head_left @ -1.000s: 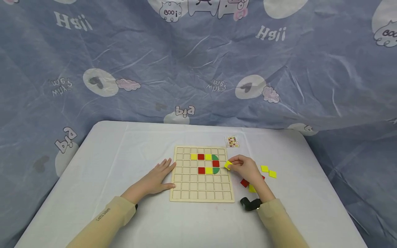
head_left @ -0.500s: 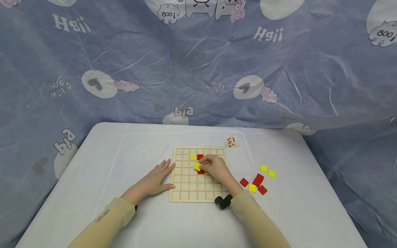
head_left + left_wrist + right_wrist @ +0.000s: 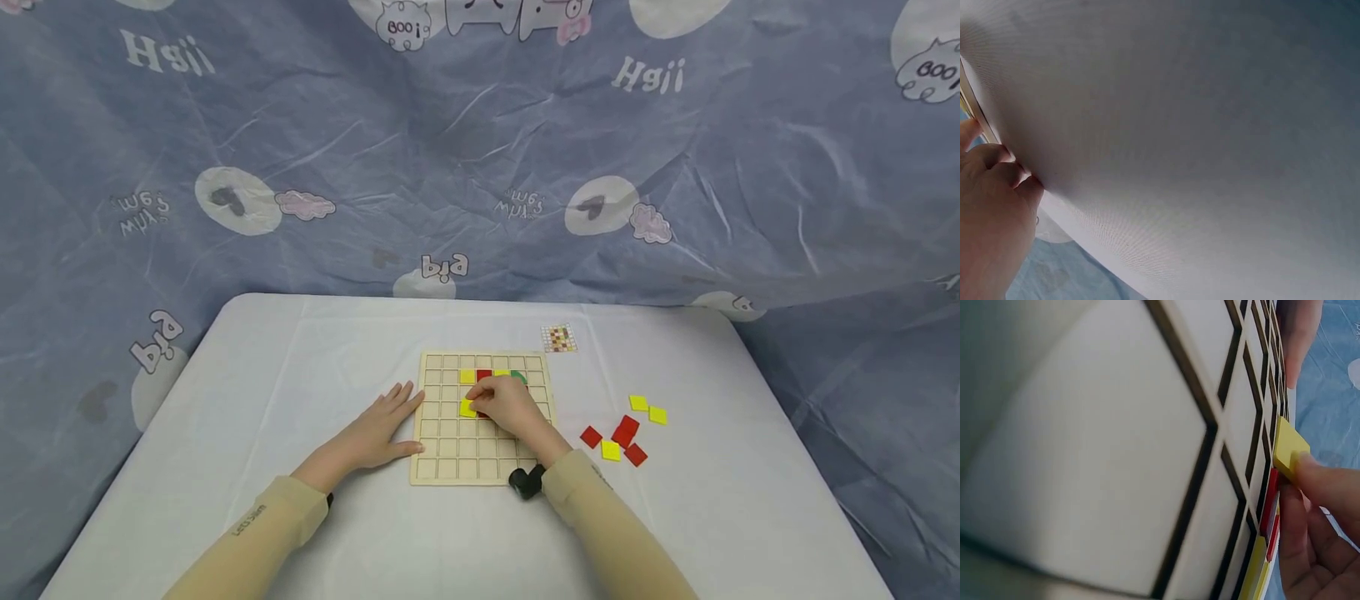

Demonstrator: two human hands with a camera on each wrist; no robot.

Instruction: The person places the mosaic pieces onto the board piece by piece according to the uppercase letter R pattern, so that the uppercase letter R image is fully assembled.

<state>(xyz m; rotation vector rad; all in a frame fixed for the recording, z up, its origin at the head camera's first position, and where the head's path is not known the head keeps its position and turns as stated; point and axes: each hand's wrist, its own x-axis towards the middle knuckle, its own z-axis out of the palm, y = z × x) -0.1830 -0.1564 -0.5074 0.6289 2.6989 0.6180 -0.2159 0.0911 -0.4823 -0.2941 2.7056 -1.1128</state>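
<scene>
A wooden grid board [image 3: 450,450] lies on the table with square cells. In its upper part sit a yellow tile [image 3: 467,377], a red tile [image 3: 483,375] and a green quarter-round tile [image 3: 519,377]. My right hand [image 3: 513,410] pinches a yellow square tile [image 3: 1290,449] between thumb and fingers, at a cell left of a red tile [image 3: 1269,500]. In the right wrist view that tile is tilted against the board. The right hand hides part of the pattern. My left hand [image 3: 380,432] rests flat, its fingertips touching the board's left edge.
Right of the board lie loose red tiles [image 3: 591,437] and yellow tiles [image 3: 657,415]. A small printed pattern card [image 3: 559,338] lies behind the board's right corner. A dark wrist camera [image 3: 525,482] hangs below the right wrist. A patterned blue curtain [image 3: 480,167] stands behind the table.
My right hand has carried the yellow tile left from beyond the board's right edge to a cell left of the red tile, lowering it. The left hand has stayed put.
</scene>
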